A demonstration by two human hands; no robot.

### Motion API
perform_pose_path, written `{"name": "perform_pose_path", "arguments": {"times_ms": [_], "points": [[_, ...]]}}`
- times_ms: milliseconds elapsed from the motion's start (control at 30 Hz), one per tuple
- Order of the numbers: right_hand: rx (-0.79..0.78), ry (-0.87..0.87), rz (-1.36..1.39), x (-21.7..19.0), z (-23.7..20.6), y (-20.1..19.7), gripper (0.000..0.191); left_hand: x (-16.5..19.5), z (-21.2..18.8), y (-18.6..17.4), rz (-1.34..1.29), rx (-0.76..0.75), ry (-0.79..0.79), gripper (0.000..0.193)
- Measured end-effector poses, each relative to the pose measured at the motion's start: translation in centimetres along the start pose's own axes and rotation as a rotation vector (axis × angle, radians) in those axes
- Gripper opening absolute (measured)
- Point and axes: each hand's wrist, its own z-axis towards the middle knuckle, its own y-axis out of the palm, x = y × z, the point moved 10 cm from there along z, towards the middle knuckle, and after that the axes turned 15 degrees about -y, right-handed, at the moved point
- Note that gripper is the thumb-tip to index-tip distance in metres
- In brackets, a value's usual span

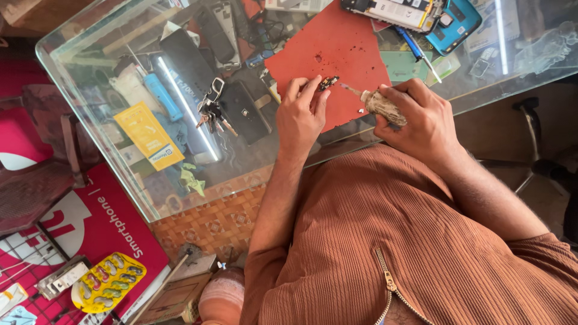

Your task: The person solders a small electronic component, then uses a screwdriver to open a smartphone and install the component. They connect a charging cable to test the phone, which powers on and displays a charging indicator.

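Note:
My left hand (301, 114) pinches a small dark component (328, 82) between thumb and fingers, just above the near edge of a red mat (337, 48). My right hand (418, 117) grips a thin-tipped tool with a pale, fibre-wrapped handle (382, 106). Its tip points left and almost touches the component. Both hands hover over a glass-topped counter (241, 162), and my torso in a brown ribbed shirt fills the lower right.
A bunch of keys (211, 108) lies on the glass to the left of my hands. An opened phone with a teal back (448, 18) and a blue pen-like tool (415, 51) lie beyond the mat. Packets and phones show under the glass. A yellow blister pack (108, 283) lies at the lower left.

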Motion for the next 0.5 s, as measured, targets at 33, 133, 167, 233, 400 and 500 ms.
{"name": "perform_pose_path", "arguments": {"times_ms": [33, 133, 167, 233, 400, 500], "points": [[0.007, 0.008, 0.019, 0.3, -0.3, -0.4, 0.047, 0.5, 0.0, 0.0, 0.027, 0.018, 0.018, 0.029], [0.056, 0.03, 0.092, 2.4, -1.7, -2.2, 0.046, 1.5, -0.1, 0.4, 0.075, 0.039, 0.01, 0.023], [0.09, 0.032, 0.129, 3.5, -2.5, -3.0, 0.044, 1.8, 0.0, 0.4, 0.071, 0.059, 0.009, 0.02], [0.208, 0.116, 0.288, 7.0, -4.6, -5.1, 0.04, 2.6, 0.1, 0.5, 0.06, 0.095, 0.006, 0.013], [0.644, 0.275, 0.473, 16.8, -11.9, -12.4, 0.041, 4.8, -0.3, 1.0, 0.036, 0.134, 0.018, 0.013], [0.71, 0.184, 0.196, 20.3, -13.4, -17.4, 0.049, 5.5, -0.9, 1.6, 0.02, 0.126, -0.015, 0.015]]}}
